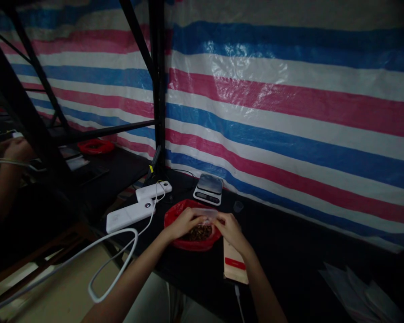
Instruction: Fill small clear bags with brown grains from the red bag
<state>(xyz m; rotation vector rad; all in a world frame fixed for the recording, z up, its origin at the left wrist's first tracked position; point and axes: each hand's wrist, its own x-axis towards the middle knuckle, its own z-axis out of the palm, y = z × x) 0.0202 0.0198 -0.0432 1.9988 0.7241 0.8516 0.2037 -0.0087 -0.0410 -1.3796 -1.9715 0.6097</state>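
Note:
My left hand [185, 222] and my right hand [229, 229] meet over a red plastic bag [195, 246] with its mouth spread wide. Small brown pieces [200, 233] lie inside it, too small to name. Between my hands is a clear plastic bag [206, 212], pinched by the fingers of each hand near its edge. Whether anything is in the clear bag I cannot make out. Just below my right hand lies a phone [234, 262] with a pale screen and a red button, partly behind my right forearm.
Behind the red bag stands a digital scale [208, 189], with a small clear cup [238, 206] to its right. Two white power banks [129, 217] and a looped white cable [136, 240] are at left. Clear bags [365, 294] lie right. A co-worker's hand [20, 149] shows beyond a black frame [160, 89].

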